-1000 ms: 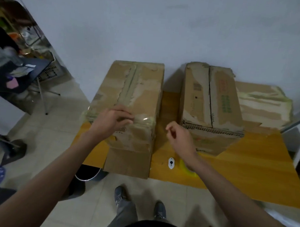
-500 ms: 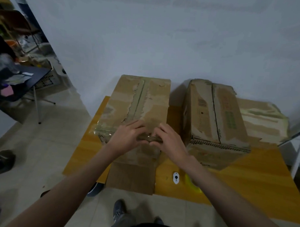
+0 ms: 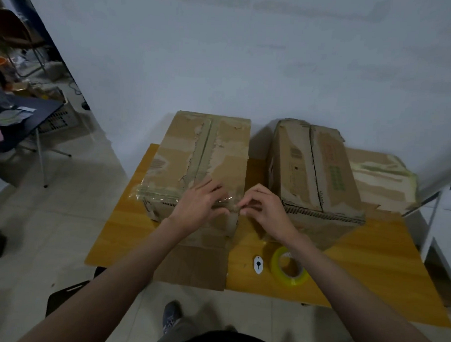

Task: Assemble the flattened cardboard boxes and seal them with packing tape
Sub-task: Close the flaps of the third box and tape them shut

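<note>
So two boxes stand built on the table [image 3: 368, 286]: left box [image 3: 194, 157] at frame centre, right box [image 3: 314, 171] just beside it, with a flat carton [image 3: 380, 181] behind at right (probably still to assemble). Left hand [image 3: 197, 208] lies with straight fingers pressing clear tape [image 3: 157, 191] along the left box's near top edge; right hand [image 3: 266, 210] pinches the tape end at that box's near right corner. Left box looks nearly sealed, right box's seam looks untaped; tape roll [image 3: 290, 269] and cutter [image 3: 258, 264] sit lower centre.
</note>
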A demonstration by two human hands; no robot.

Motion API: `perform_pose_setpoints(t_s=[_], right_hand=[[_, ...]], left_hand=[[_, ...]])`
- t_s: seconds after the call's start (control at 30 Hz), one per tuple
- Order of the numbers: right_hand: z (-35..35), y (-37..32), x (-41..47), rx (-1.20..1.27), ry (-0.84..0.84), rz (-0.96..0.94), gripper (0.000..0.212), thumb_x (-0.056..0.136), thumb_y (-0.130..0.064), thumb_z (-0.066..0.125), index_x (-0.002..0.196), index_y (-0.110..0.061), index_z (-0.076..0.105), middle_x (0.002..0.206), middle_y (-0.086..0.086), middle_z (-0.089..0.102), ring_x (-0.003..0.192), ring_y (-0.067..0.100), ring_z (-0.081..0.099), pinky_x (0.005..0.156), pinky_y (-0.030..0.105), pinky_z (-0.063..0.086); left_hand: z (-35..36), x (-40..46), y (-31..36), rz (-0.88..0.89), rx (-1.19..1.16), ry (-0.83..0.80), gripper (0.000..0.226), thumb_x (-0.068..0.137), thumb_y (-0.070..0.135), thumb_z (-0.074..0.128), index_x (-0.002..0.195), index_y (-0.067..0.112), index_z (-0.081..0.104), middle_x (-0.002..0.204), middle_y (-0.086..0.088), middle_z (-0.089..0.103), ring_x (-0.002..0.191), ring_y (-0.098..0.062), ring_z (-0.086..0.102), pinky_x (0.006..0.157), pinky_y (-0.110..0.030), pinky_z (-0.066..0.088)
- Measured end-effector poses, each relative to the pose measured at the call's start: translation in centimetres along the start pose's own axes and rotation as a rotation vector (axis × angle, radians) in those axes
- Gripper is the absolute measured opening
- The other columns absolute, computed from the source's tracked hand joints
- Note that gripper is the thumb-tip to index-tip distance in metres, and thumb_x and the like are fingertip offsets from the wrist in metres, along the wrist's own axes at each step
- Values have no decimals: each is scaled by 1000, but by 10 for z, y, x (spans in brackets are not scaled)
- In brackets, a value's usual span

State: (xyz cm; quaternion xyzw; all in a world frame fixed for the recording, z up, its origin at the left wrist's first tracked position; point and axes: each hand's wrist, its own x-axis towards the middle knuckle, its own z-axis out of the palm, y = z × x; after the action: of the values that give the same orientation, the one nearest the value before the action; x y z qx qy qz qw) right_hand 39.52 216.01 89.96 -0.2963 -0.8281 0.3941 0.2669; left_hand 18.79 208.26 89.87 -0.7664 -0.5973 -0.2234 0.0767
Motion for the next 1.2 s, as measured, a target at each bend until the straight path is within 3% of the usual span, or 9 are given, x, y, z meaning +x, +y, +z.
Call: perform_pose_setpoints(t_s=[0.07,0.17,0.27,0.4,0.53,0.7,0.8,1.0,1.2], right_hand=[[0,0,-4,-27,8,51,16,82,4,74,90,-11,73,95,4,57,88,10,61,83,19,52],[5,0,-3,-79,50,45,21,81,6,73,83,-14,68,86,0,62,81,7,60,73,16,48],[5,-4,-2,-145,19,35,24,81,7,71,83,-15,61,86,-4,59,81,6,57,73,17,46],[17,-20,-2,-336,24,-53,15,88,-11,67,97,-21,59,102,-8,47,94,6,49,82,17,43],[39,-35,6,-386,53,-126,4,93,-22,66,96,-19,64,101,-7,54,96,5,46,84,20,41],[55,-49,27,-351,6,-107,11,94,-28,66,102,-23,70,98,-11,55,88,4,56,78,24,52],[72,-62,44,-308,-27,-87,13,94,-28,66,104,-23,73,96,-11,55,85,6,58,78,27,53],[94,-58,54,-294,-23,-55,11,83,-28,76,84,-20,70,86,-11,49,77,5,51,69,31,49],[98,-48,51,-398,-35,-108,20,80,-33,76,87,-17,67,91,-3,51,84,13,48,72,29,46]], left_hand=[[1,-3,2,10,12,-11,38,74,45,79,101,19,72,93,4,55,86,-15,51,66,-28,49],[7,-8,4,10,0,39,31,77,43,78,99,21,75,88,4,52,84,-15,50,63,-27,45],[14,-11,9,-44,1,60,28,78,35,80,98,19,70,93,0,50,90,-19,49,73,-31,47],[14,-15,22,-104,-62,8,39,79,24,76,108,16,52,105,-1,49,98,-19,46,82,-37,51],[-9,-27,8,-181,-243,-58,35,93,34,59,120,12,62,118,1,58,104,-14,57,85,-32,53],[-50,-55,-52,-220,-139,0,25,91,35,63,101,18,78,105,3,66,97,-15,63,76,-35,57],[-64,-58,-84,-274,-118,-80,17,86,33,73,96,20,79,97,6,67,89,-15,64,70,-42,56],[-63,-51,-104,-170,-183,-176,23,76,36,82,88,17,77,94,9,62,87,-12,60,69,-39,54],[-50,-57,-111,-46,-132,-117,28,76,37,81,84,13,68,97,3,58,92,-18,55,67,-40,54]])
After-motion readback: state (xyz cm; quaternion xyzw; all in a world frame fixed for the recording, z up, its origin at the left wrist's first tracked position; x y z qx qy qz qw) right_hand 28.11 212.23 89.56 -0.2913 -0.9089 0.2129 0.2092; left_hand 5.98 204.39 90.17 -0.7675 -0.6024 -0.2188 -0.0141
